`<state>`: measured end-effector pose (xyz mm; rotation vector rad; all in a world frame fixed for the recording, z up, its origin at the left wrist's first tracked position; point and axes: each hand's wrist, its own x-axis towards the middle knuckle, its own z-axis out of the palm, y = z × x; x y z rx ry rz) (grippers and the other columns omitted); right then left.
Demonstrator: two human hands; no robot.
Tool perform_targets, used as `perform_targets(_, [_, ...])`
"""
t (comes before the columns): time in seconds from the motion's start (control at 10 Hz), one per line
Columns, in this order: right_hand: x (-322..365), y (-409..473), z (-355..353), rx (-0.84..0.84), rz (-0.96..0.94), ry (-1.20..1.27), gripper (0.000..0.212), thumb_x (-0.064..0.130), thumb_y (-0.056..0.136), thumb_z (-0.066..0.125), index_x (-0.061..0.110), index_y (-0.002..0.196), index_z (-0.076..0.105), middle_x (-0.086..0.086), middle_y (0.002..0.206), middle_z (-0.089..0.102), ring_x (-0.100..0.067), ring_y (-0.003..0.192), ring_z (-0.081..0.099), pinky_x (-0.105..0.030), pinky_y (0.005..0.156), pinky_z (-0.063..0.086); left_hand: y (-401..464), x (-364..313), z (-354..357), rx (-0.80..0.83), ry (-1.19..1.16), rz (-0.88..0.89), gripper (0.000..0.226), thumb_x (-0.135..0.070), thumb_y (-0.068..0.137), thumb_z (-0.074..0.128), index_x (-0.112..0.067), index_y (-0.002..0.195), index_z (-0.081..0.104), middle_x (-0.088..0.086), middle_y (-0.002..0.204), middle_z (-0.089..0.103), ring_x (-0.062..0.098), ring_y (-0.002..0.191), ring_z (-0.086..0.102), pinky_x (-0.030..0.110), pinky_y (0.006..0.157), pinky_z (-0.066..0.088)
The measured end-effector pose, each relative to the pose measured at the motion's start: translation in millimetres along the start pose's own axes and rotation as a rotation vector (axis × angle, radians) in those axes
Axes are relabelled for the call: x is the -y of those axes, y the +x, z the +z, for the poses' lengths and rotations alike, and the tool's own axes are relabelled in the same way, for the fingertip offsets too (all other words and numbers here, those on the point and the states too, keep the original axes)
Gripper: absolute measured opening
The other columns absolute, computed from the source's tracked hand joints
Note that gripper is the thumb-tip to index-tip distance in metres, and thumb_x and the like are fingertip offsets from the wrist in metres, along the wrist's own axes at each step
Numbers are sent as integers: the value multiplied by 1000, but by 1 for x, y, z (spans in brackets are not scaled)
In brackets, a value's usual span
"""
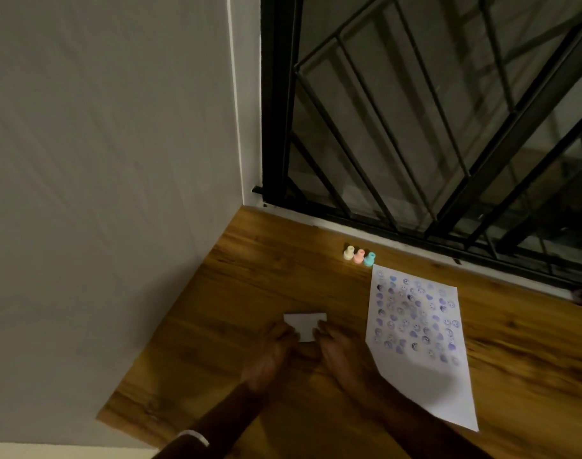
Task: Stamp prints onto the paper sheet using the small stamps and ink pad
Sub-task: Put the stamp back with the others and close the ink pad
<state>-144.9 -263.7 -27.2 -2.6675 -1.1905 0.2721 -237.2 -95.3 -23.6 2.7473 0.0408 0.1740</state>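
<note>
A white paper sheet [418, 346] lies on the wooden table [249, 279], covered with several rows of purple and blue stamped prints. Three small stamps stand in a row beyond its far corner: cream [348, 252], pink [359, 256] and teal [369, 259]. Left of the sheet sits a small white closed box, the ink pad [305, 324]. My left hand [273, 351] grips its left side and my right hand [337, 351] grips its right side. The near part of the pad is hidden by my fingers.
A plain grey wall [100, 160] bounds the table on the left. A black metal window grille [432, 111] runs along the far edge, just behind the stamps. The table's front left edge [130, 425] is close to my left forearm.
</note>
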Motion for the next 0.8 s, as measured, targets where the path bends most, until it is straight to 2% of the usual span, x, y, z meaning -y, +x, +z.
perform_targets(0.1, [3, -2, 0, 102, 44, -66, 63, 40, 88, 54, 18, 144, 34, -8, 156, 29, -27, 139, 36, -46, 113, 33, 3, -2, 1, 81, 49, -62, 39, -21, 87, 59, -24, 126, 60, -2, 136, 59, 26, 125, 53, 37, 98, 50])
perform_targets(0.2, [7, -7, -2, 80, 53, -160, 84, 54, 73, 63, 18, 143, 35, -6, 153, 35, -27, 134, 42, -48, 104, 42, 8, 4, 6, 108, 108, -101, 49, -32, 95, 45, -29, 143, 38, -8, 153, 37, 25, 137, 39, 39, 109, 36])
perform_targets(0.3, [10, -5, -3, -35, 89, -144, 70, 37, 77, 65, 16, 140, 42, -7, 148, 44, -25, 126, 53, -44, 96, 51, 20, 1, 4, 199, 140, -129, 59, -39, 94, 43, -27, 149, 24, -6, 160, 22, 25, 140, 33, 42, 111, 31])
perform_targets(0.4, [10, 8, -11, -26, 122, -120, 73, 33, 85, 55, 16, 148, 23, -8, 157, 25, -27, 140, 33, -48, 111, 34, 38, 0, 1, 235, 171, -114, 66, -33, 92, 46, -22, 151, 17, -1, 162, 13, 26, 139, 34, 44, 110, 32])
perform_targets(0.5, [3, 24, -21, 82, 172, -61, 76, 32, 93, 47, 19, 151, 0, -4, 162, -2, -26, 148, 7, -50, 119, 14, 62, -3, -3, 298, 227, -118, 71, -28, 94, 48, -16, 152, 10, 4, 163, 4, 32, 138, 33, 49, 111, 32])
perform_targets(0.6, [-3, 43, -35, 159, 232, 44, 80, 27, 94, 49, 23, 150, -8, 1, 160, -14, -26, 148, -7, -48, 120, 2, 87, -5, -8, 357, 268, -133, 65, -28, 101, 36, -12, 152, -1, 9, 163, 1, 34, 134, 39, 50, 111, 32])
perform_targets(0.7, [-11, 68, -45, 201, 279, 94, 79, 41, 95, 46, 23, 150, -8, 0, 160, -16, -27, 148, -10, -48, 119, -1, 113, -7, -14, 423, 273, -128, 63, -28, 104, 30, -8, 150, -8, 15, 162, -2, 34, 139, 32, 50, 114, 27])
perform_targets(0.8, [-19, 93, -52, 226, 314, 77, 87, 54, 90, 47, 21, 150, -7, -5, 160, -15, -32, 147, -8, -54, 118, 2, 140, -5, -16, 438, 243, -209, 68, -32, 103, 31, -5, 148, -13, 17, 161, -11, 37, 147, 10, 52, 119, 15])
